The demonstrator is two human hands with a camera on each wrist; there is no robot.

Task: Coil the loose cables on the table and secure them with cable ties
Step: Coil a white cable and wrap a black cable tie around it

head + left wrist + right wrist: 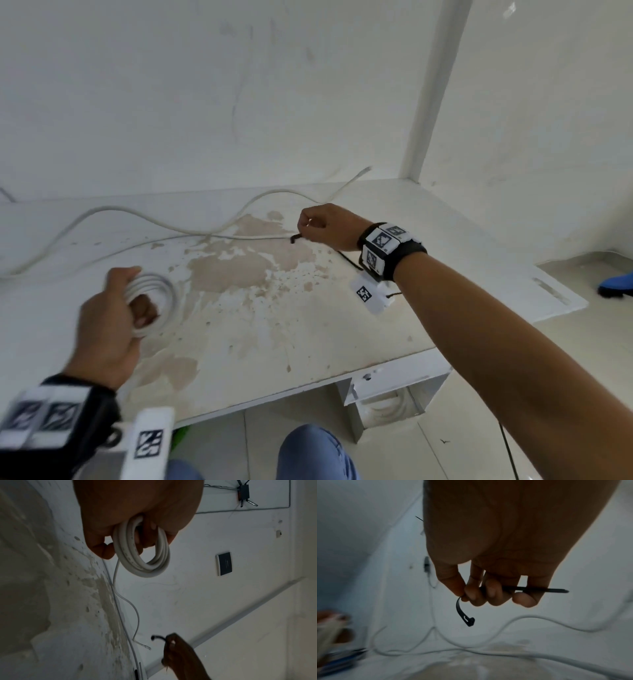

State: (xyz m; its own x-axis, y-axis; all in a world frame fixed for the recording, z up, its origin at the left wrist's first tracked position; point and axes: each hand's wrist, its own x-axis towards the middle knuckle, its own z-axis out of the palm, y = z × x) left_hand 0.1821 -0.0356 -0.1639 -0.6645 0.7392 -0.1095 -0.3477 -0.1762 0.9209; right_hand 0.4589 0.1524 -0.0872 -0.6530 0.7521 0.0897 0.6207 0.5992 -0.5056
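Observation:
My left hand [113, 308] grips a coiled white cable [161, 291] above the table's left part; in the left wrist view the coil [145, 563] hangs from my curled fingers, which pass through it. My right hand [322, 224] is over the far middle of the table and pinches a black cable tie [295, 237]. In the right wrist view the tie [465, 616] curves down from my fingertips, and its tail sticks out to the right. A loose white cable [137, 214] snakes across the back of the table, also seen under my right hand [530, 619].
The white table [342, 342] is stained brown in the middle and stands against a white wall. Another black cable tie [347, 258] lies near my right wrist. A thinner white cable [113, 250] runs across the table. A blue object [616, 284] sits on the floor at right.

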